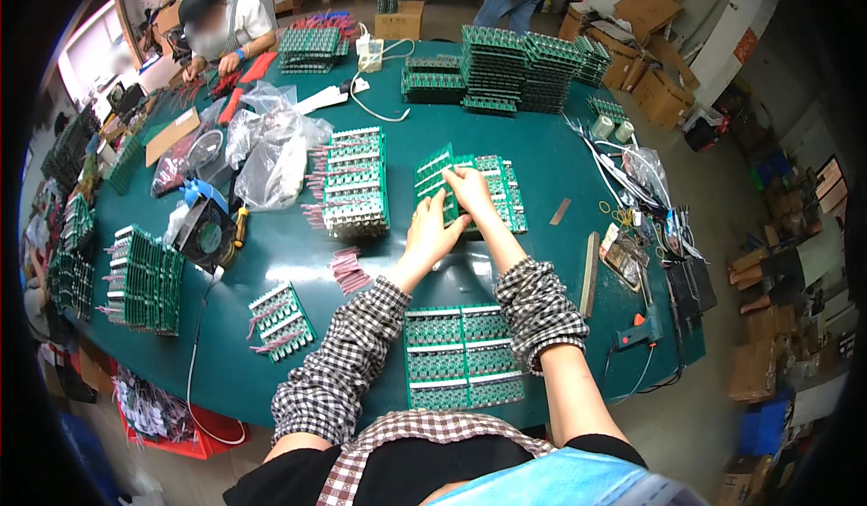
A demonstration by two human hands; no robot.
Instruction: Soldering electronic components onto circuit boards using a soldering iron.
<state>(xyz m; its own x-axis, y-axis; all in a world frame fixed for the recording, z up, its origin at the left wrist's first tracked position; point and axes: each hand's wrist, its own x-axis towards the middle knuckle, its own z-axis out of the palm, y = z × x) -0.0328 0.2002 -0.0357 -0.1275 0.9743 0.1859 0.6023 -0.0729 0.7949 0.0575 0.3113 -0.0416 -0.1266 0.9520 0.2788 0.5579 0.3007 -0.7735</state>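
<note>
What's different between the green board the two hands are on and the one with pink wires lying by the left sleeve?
The handled board has the left hand and right hand on it; the wired board is untouched. Pink wires cross the wired board, but none show on the handled board. Fingers partly cover the handled board, while the wired board lies uncovered by hands. Both are green with pale strips.

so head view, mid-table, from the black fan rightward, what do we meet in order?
square black fan → tall green circuit-board stack with pink wires → bare left hand → bare right hand → small flat brown strip → long narrow beige bar → teal gun-shaped tool
</note>
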